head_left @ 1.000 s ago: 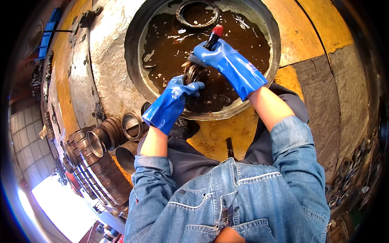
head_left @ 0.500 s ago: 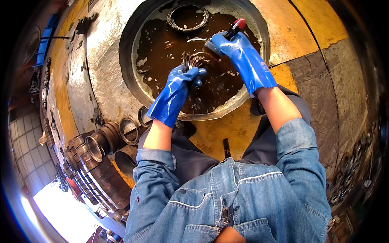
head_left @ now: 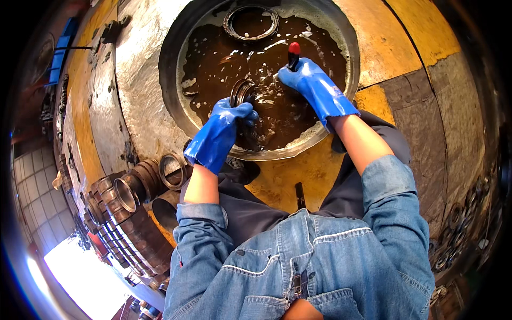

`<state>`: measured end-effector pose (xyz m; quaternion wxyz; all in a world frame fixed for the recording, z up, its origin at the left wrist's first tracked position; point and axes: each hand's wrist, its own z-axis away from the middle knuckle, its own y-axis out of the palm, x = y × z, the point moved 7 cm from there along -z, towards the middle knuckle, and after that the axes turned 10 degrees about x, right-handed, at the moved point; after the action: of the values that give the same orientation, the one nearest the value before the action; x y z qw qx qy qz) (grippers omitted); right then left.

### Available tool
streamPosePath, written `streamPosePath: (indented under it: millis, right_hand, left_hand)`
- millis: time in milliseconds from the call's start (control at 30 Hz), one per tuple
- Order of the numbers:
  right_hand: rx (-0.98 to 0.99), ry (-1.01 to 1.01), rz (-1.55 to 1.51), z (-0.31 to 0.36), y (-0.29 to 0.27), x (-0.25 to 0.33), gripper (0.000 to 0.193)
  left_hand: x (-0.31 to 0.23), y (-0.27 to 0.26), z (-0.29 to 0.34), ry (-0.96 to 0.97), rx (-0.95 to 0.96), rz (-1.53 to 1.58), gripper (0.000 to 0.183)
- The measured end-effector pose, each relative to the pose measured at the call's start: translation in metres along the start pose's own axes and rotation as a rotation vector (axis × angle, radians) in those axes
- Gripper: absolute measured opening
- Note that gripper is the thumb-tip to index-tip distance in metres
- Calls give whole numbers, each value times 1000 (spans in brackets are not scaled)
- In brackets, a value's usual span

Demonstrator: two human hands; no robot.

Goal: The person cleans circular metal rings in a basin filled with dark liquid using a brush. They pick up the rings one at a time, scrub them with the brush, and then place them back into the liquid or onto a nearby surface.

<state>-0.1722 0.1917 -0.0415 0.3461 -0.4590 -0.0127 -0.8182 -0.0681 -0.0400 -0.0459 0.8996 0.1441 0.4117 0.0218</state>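
Your blue-gloved left hand (head_left: pixel 220 133) grips the dark round metal ring (head_left: pixel 242 92) by its rim, held over the wide steel basin of brown liquid (head_left: pixel 160 69). Your right hand (head_left: pixel 314 88) clasps a red-capped black-handled tool (head_left: pixel 293 55) nearby. Judged heavy, rigid, slippery; hold across the rim.

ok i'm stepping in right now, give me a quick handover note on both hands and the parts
Left hand, blue glove: grips a dark metal ring on edge at the surface of the brown liquid.
Right hand, blue glove: grips a red-tipped tool handle beside the ring; its working end is hidden.
Basin: round, full of murky brown liquid; a larger ring lies at its far side.
Done: cannot tell how clean the held ring is.
Left: rusty rings and sleeves are stacked to the left of the basin, outside the liquid.
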Motion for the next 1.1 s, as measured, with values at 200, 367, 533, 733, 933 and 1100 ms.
streamPosePath:
  millis: [200, 367, 533, 733, 933, 1100]
  right_hand:
    - [225, -314, -506, -5, 63, 59, 28]
    - [195, -281, -237, -13, 60, 61, 26]
    - [203, -314, -451, -11, 41, 49, 33]
    - [278, -281, -281, -9, 79, 73, 27]
    - [-40, -65, -105, -35, 20, -10, 30]
    - [-143, -106, -47, -2, 5, -1, 42]
  left_hand:
    - [10, -39, -11, 70, -4, -163, 27]
    - [16, -36, -7, 60, 29, -73, 31]
    - [8, -28, -5, 44, -3, -156, 36]
    - [23, -49, -14, 113, -10, -213, 38]
    - [-12, 12, 9, -83, 37, -185, 34]
    - [-5, 26, 10, -100, 143, -188, 22]
